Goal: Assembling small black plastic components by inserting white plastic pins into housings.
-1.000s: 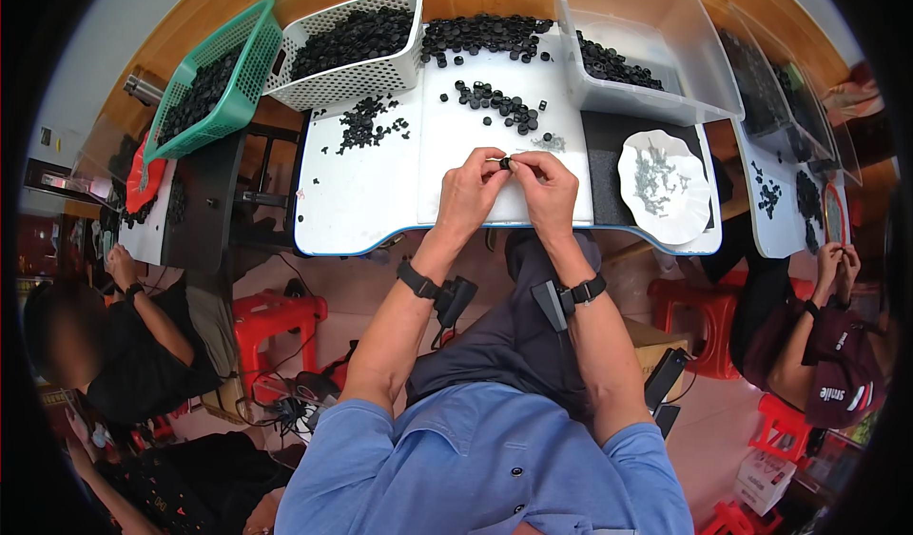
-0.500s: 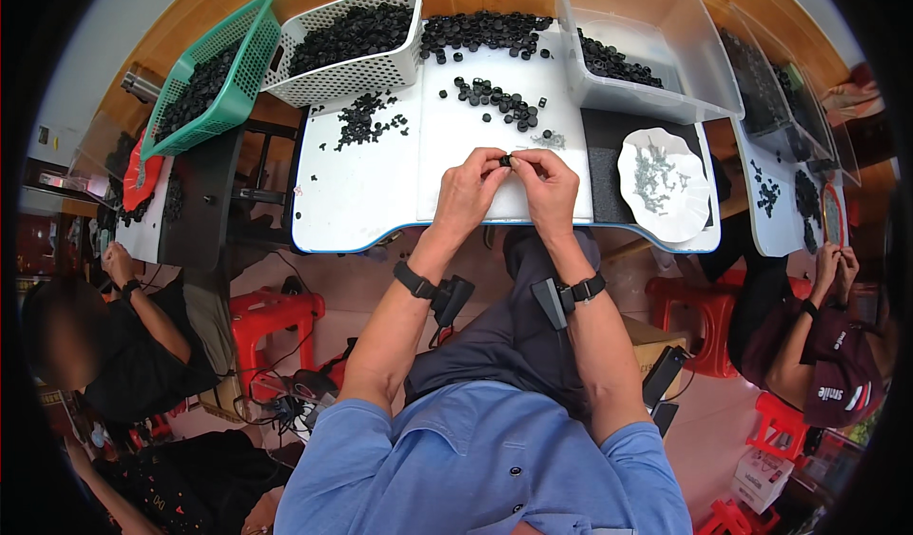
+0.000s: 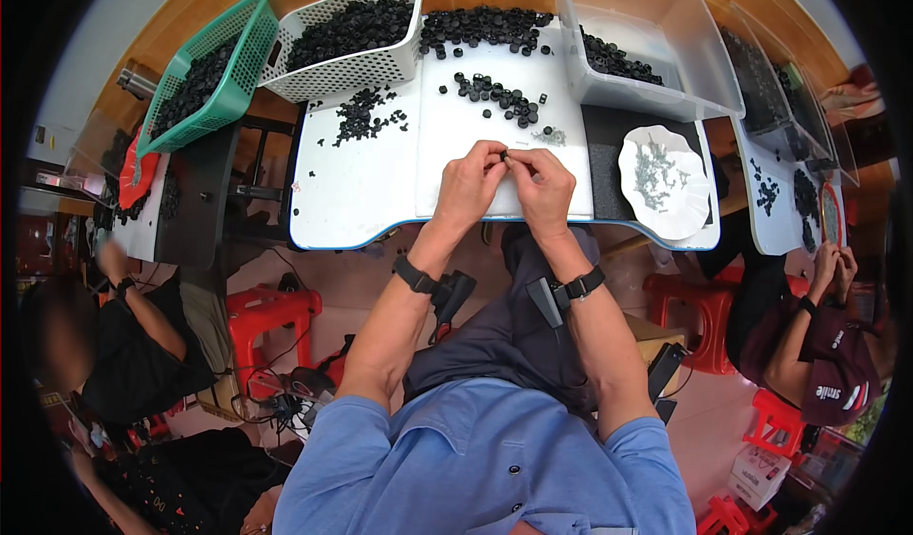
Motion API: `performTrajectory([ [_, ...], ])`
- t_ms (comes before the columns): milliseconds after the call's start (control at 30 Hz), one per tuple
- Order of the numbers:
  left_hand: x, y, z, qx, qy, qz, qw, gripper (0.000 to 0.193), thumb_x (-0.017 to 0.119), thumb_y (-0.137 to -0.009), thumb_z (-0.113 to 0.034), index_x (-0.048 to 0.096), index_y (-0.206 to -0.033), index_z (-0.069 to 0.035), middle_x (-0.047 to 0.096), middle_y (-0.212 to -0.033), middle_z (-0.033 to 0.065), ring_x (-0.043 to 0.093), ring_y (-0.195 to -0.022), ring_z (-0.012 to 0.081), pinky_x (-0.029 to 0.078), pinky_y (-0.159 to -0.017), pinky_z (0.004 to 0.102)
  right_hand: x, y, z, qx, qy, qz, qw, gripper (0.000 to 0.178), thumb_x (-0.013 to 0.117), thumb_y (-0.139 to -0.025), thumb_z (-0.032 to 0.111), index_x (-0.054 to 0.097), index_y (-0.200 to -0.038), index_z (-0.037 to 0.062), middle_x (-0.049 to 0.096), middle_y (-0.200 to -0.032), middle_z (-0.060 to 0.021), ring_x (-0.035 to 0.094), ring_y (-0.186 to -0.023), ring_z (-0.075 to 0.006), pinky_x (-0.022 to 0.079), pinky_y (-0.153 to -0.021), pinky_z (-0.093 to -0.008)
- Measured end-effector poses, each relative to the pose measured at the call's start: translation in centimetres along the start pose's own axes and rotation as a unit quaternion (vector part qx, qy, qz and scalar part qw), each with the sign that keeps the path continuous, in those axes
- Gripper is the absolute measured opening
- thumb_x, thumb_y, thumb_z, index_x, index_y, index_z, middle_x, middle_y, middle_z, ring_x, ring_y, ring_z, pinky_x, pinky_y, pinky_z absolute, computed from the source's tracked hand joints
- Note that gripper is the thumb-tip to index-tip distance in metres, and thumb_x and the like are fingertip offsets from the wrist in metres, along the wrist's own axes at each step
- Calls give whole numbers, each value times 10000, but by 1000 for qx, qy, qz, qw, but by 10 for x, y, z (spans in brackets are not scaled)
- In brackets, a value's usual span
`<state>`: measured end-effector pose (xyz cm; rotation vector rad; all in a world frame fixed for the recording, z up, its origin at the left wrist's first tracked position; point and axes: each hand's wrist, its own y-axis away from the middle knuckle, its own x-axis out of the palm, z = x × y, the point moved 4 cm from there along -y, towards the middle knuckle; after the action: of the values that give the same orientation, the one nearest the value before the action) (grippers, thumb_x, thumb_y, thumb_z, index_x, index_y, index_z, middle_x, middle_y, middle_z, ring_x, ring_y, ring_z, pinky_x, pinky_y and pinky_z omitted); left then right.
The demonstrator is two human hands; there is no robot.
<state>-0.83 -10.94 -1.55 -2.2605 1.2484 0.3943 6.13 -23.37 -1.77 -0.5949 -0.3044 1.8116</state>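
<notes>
Both my hands meet over the front of the white table (image 3: pixel 361 197). A small black plastic part (image 3: pixel 504 155) sits between their fingertips. My left hand (image 3: pixel 469 181) pinches it from the left, and my right hand (image 3: pixel 542 185) closes on it from the right. Its exact shape is mostly hidden by the fingers. Just beyond my hands lie a few small clear pieces (image 3: pixel 550 136) and a cluster of round black caps (image 3: pixel 499 99). On the left of the table is a scatter of smaller black parts (image 3: pixel 361 118).
A white basket (image 3: pixel 347 71) and a green basket (image 3: pixel 204 121) hold black parts at the back left. At the back right stands a clear plastic bin (image 3: pixel 656 102). A white scalloped plate (image 3: pixel 685 221) carries small clear pieces. Co-workers sit at both sides, near red stools (image 3: pixel 271 321).
The fingers have turned the small black part slightly, and my hands have shifted a little. At the left, a co-worker's hand has moved and is blurred.
</notes>
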Motion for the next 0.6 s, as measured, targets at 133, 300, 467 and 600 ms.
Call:
performTrajectory([
  [133,-5,-2,10,-95,83,63,990,301,641,-995,-119,654,-1254,34,775,-999,153,745,-926,179,573,-809,292,2,1,5,-10,3,2,1000,109,738,-860,-14,744,-963,20,731,-860,-110,718,-739,-226,564,-662,-316],
  [300,-4,-6,22,-124,199,74,969,322,674,-986,-152,681,-1233,54,780,-982,155,738,-911,160,569,-816,278,5,3,9,-43,35,6,998,125,717,-875,-19,736,-992,22,740,-880,-118,734,-764,-253,574,-678,-331],
  [467,-3,-5,27,-158,263,104,946,309,641,-1016,-112,661,-1258,79,753,-1086,143,707,-994,149,567,-893,269,4,5,10,-58,40,9,997,122,706,-881,-23,734,-992,22,747,-895,-123,741,-776,-267,582,-688,-334],
  [600,-3,-4,25,-158,286,79,942,295,691,-981,-93,680,-1210,93,771,-1014,136,723,-916,136,579,-811,248,5,7,7,-56,35,5,998,165,721,-861,-32,729,-1014,29,754,-916,-121,745,-775,-260,586,-688,-329],
])
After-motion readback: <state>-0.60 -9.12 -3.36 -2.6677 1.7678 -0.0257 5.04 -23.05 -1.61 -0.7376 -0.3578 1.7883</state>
